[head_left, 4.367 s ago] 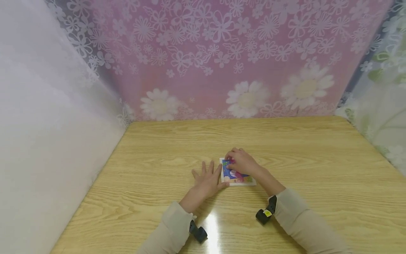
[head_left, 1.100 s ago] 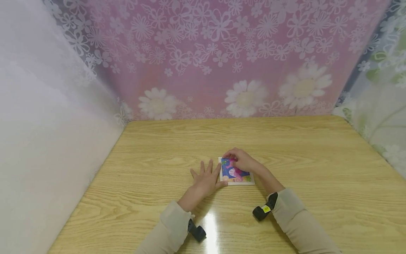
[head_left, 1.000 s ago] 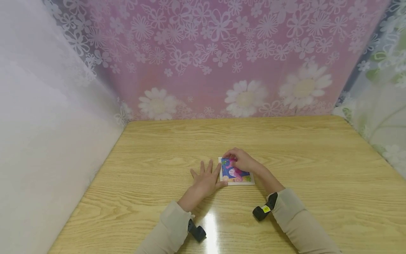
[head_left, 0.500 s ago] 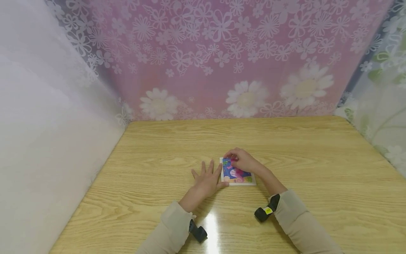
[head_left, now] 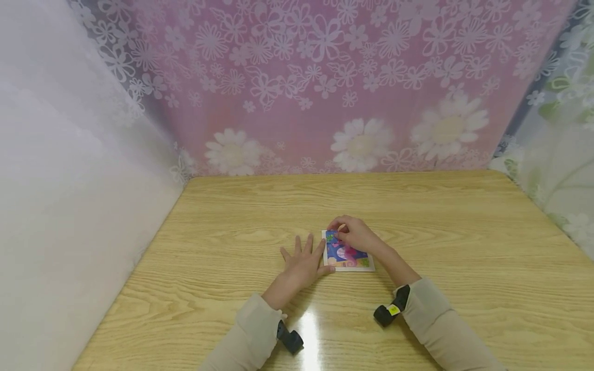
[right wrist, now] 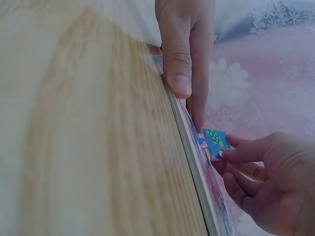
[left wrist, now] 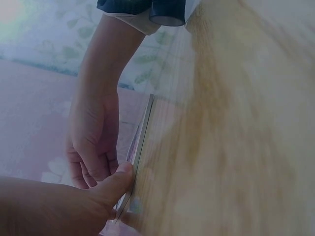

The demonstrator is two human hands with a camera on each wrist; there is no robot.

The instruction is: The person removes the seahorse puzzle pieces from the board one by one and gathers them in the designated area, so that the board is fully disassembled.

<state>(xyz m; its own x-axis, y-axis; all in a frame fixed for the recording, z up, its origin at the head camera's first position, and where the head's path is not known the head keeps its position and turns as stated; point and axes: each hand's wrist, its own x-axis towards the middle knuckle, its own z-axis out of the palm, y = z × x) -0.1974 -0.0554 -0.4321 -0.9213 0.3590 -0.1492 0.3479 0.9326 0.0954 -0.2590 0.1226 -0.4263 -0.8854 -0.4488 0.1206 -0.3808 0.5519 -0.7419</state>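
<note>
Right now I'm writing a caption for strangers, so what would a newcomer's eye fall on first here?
Probably the large pink flowered backdrop rising behind the wooden table in the head view. Next comes the small, bright, white-bordered puzzle on the table, with the left hand spread at its left edge. In the right wrist view, the right hand pinches a blue turtle piece, tilted up from the puzzle.

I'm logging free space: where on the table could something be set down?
The table is bare between the right hand and the pink curtain, left of the left hand, and right of the right sleeve. The puzzle is crowded: the left hand touches it, the right hand pinches a piece.
</note>
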